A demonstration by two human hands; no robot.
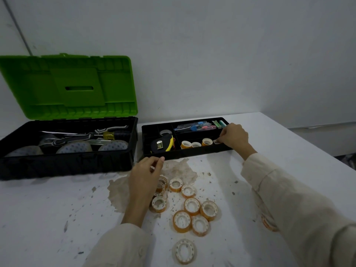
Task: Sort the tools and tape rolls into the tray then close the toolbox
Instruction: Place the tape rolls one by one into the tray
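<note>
The right hand [234,136] pinches a tape roll [216,141] into the tray [188,154] beside three already placed; left hand [147,170] curled, grasp unclear; loose rolls [192,205] beside it, toolbox [65,162] open

My only feed is one wide-angle head-worn camera, looking forward and down over the stained white tabletop [57,209] toward the plain grey wall [231,54]; the black plastic compartment tray [185,155] sits close, within arm's reach.

Matt black plastic tray [148,130], glossy green plastic toolbox lid [69,85], stained white tabletop [57,209], cloth sleeve [289,199]
</note>
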